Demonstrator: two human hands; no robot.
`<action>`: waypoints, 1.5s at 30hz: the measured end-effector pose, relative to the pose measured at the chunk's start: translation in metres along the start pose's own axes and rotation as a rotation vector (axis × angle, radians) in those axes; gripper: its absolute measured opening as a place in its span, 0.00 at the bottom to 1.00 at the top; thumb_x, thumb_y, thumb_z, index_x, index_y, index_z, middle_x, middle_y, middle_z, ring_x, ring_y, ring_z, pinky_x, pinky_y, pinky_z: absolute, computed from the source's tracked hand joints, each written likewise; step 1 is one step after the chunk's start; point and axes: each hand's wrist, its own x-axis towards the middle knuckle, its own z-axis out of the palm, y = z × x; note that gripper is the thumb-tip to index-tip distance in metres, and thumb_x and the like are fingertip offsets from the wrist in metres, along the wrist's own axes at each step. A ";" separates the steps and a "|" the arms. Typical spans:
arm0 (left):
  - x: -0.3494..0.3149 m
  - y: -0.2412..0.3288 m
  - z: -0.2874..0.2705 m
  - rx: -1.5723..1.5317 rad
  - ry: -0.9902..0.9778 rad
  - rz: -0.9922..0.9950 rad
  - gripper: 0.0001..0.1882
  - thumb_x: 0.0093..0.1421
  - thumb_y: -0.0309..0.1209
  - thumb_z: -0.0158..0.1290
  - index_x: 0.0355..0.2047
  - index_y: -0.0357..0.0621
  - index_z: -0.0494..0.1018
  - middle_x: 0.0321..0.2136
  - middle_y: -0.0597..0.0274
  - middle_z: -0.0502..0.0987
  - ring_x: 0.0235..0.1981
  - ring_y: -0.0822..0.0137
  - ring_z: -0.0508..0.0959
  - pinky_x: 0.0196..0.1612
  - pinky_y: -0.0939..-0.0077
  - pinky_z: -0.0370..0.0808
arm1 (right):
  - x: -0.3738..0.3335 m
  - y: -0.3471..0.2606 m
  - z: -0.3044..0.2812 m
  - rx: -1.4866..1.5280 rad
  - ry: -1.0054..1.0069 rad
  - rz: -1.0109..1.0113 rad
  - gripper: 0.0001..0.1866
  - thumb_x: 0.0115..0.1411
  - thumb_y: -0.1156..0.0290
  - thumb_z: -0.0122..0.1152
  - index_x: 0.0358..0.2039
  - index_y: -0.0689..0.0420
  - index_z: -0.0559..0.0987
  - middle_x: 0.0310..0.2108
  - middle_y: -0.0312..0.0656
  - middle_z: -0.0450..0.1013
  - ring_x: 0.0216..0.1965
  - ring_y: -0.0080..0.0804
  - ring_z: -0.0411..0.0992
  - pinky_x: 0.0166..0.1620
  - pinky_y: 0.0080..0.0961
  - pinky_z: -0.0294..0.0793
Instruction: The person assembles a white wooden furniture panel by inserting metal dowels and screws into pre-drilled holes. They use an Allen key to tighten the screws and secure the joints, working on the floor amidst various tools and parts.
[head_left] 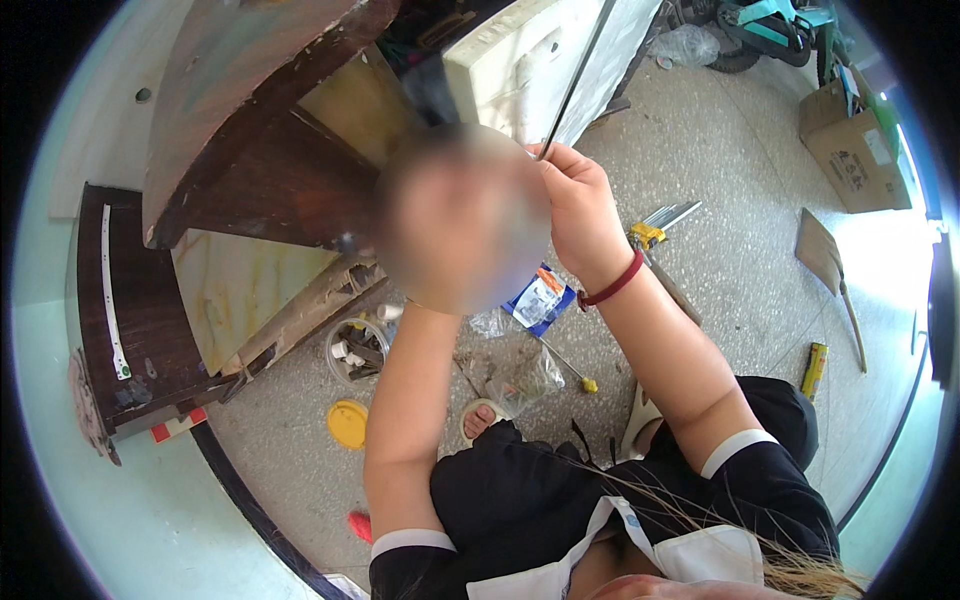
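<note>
My right hand [583, 205], with a dark red band at its wrist, is raised with fingers closed at the lower end of a thin dark strip [578, 80]. That strip runs up along a white panel [530, 70]. Close beside it, a round blur covers my left hand [440, 250]; its fingers and anything in them are hidden. Both hands are in front of a dark brown wooden piece of furniture [270, 190] with a curved, worn edge.
On the speckled floor lie a blue packet [540, 300], a clear plastic bag [530, 382], a yellow lid [347, 424] and a screwdriver [570, 368]. A clear tub [357, 350] holds small parts. A cardboard box [858, 150] and a dustpan [822, 250] are at the right.
</note>
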 end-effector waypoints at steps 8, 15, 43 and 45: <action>0.009 0.010 -0.005 0.033 -0.081 0.026 0.15 0.49 0.16 0.60 0.37 0.45 0.79 0.44 0.57 0.62 0.42 0.63 0.74 0.36 0.78 0.75 | 0.004 -0.001 -0.002 0.078 -0.017 0.043 0.06 0.57 0.70 0.60 0.31 0.58 0.80 0.28 0.32 0.76 0.29 0.15 0.69 0.34 0.16 0.66; 0.024 0.026 -0.008 0.129 -0.067 -0.050 0.05 0.56 0.20 0.55 0.33 0.42 0.74 0.41 0.57 0.61 0.38 0.65 0.71 0.37 0.76 0.73 | 0.004 0.004 0.006 -0.093 0.087 -0.089 0.05 0.56 0.72 0.61 0.29 0.61 0.79 0.23 0.32 0.75 0.24 0.15 0.67 0.28 0.15 0.66; 0.046 0.022 0.014 0.229 0.165 0.140 0.19 0.50 0.25 0.64 0.36 0.41 0.64 0.36 0.58 0.64 0.34 0.68 0.69 0.27 0.79 0.70 | 0.050 -0.016 -0.032 -0.972 -0.147 -1.333 0.12 0.43 0.76 0.67 0.30 0.54 0.75 0.25 0.36 0.70 0.22 0.33 0.72 0.22 0.27 0.71; 0.042 0.018 0.020 0.073 0.222 0.029 0.20 0.49 0.28 0.66 0.34 0.42 0.64 0.32 0.59 0.66 0.30 0.63 0.70 0.28 0.74 0.70 | 0.050 -0.020 -0.028 -0.956 -0.145 -1.374 0.13 0.44 0.76 0.67 0.32 0.53 0.76 0.25 0.36 0.70 0.22 0.34 0.72 0.22 0.27 0.71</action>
